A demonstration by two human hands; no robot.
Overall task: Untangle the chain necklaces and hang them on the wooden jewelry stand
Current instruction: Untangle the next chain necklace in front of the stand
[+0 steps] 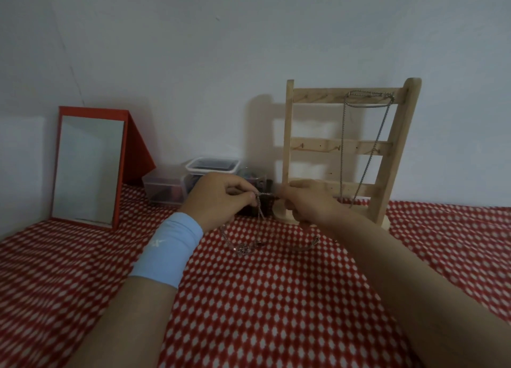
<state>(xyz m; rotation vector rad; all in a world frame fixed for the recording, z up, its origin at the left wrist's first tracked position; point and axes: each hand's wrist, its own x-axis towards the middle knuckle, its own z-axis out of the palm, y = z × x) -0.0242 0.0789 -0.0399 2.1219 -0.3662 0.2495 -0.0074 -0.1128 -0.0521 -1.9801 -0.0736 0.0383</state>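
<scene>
A tangle of thin silver chain necklaces [243,247] lies on the red patterned cloth, with strands rising to my hands. My left hand [221,199], with a light blue wristband, pinches a strand at its fingertips. My right hand [307,202] pinches the same stretch of chain a little to the right. The wooden jewelry stand [392,157] leans against the wall behind my right hand. A silver chain [380,130] hangs from its top rail at the right side.
A red-framed standing mirror [88,168] stands at the left by the wall. Clear plastic boxes [171,185] and a small dark item sit behind my hands. The red and white cloth [276,298] covers the whole surface.
</scene>
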